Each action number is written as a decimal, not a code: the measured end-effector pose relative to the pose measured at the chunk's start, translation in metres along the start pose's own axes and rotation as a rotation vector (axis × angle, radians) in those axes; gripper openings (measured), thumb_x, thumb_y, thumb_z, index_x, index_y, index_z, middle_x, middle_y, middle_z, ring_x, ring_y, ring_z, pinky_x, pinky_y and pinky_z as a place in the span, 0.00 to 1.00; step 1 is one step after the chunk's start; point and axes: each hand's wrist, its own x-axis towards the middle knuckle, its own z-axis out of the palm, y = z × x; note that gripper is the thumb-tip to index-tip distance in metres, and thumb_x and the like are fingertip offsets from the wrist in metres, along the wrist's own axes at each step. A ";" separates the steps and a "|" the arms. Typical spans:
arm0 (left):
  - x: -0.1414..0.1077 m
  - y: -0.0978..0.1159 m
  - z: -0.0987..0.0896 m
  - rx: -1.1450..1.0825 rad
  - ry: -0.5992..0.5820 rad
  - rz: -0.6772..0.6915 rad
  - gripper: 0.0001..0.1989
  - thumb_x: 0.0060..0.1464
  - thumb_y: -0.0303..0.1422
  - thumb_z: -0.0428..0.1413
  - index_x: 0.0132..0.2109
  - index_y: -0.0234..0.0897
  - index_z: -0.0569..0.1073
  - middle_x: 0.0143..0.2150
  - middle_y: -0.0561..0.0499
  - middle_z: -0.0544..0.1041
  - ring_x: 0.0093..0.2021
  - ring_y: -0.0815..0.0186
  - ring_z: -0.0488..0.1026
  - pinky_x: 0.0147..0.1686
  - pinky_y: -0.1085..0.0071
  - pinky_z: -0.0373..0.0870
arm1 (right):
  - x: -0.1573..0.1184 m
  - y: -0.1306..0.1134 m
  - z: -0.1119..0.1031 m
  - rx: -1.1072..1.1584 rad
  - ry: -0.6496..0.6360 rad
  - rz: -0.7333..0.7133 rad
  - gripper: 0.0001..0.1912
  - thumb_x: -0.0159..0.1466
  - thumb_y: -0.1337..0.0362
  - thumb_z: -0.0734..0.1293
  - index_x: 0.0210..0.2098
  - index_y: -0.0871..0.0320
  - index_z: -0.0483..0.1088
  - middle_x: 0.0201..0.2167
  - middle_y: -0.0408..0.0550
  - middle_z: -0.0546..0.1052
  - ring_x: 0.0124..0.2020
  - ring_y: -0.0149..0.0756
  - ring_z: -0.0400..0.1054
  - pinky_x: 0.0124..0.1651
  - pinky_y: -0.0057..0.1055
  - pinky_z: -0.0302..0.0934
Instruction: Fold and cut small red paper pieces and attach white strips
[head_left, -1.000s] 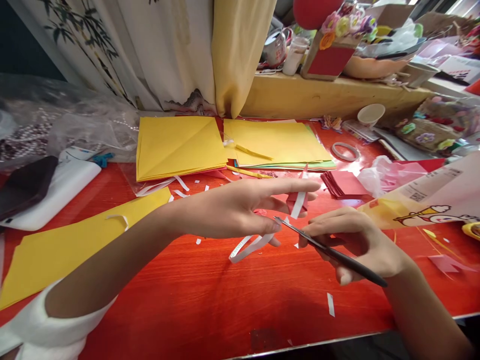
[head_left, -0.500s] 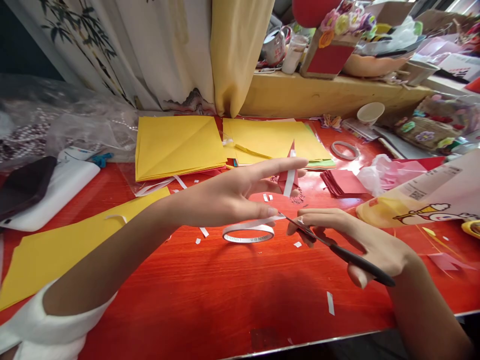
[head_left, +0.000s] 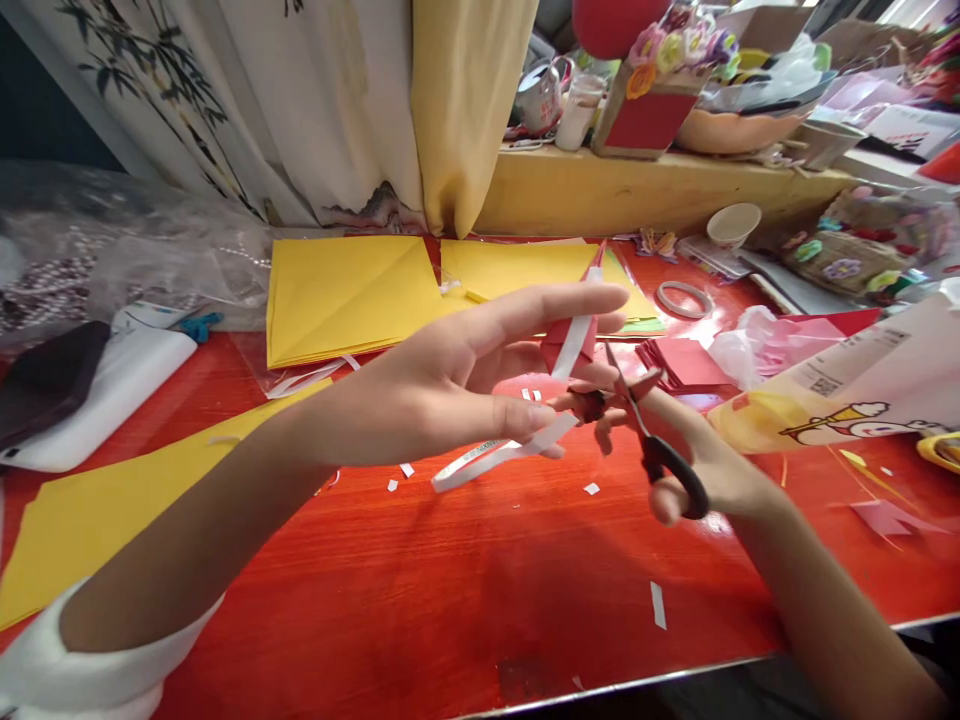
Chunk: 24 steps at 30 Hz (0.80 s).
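Observation:
My left hand (head_left: 442, 390) is closed on a folded red paper piece (head_left: 556, 343) between its fingers; a white strip (head_left: 574, 346) lies across that piece. Pressed under the same thumb is the loose end of a roll of white tape (head_left: 480, 466), which hangs tilted below the hand. My right hand (head_left: 709, 455) grips a pair of scissors (head_left: 672, 470) with dark handles. The blades are apart and point up beside the red paper. Right fingertips come close to the tape end; whether they touch it I cannot tell.
Yellow paper stacks (head_left: 345, 300) lie at the back, another yellow sheet (head_left: 150, 500) at left. Red paper squares (head_left: 686, 365) and a printed plastic bag (head_left: 840, 385) are at right. Tape scraps (head_left: 658, 606) dot the red table (head_left: 450, 600). A phone (head_left: 52, 380) lies far left.
My right hand has moved up and left, swinging the scissors upright with the blades spread. My left hand has risen slightly, and the tape roll has tilted.

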 end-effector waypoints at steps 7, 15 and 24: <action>0.002 -0.005 0.016 -0.152 0.011 0.019 0.26 0.53 0.27 0.52 0.58 0.54 0.61 0.61 0.63 0.63 0.57 0.58 0.64 0.42 0.75 0.74 | 0.019 0.001 0.060 0.487 -0.096 0.195 0.20 0.52 0.63 0.72 0.41 0.56 0.63 0.32 0.43 0.71 0.31 0.29 0.65 0.31 0.26 0.61; -0.003 0.004 0.021 -0.117 0.105 0.033 0.26 0.55 0.26 0.50 0.58 0.54 0.61 0.62 0.62 0.61 0.50 0.61 0.71 0.42 0.74 0.75 | 0.022 -0.009 0.065 0.558 -0.245 0.266 0.15 0.50 0.65 0.73 0.30 0.58 0.62 0.23 0.37 0.63 0.24 0.24 0.57 0.26 0.23 0.56; -0.007 0.015 0.020 -0.016 0.091 0.118 0.23 0.57 0.29 0.46 0.58 0.53 0.62 0.59 0.64 0.64 0.51 0.64 0.70 0.48 0.74 0.70 | 0.019 -0.004 0.066 0.608 -0.296 0.301 0.21 0.48 0.64 0.74 0.36 0.59 0.61 0.25 0.38 0.68 0.25 0.25 0.62 0.28 0.24 0.58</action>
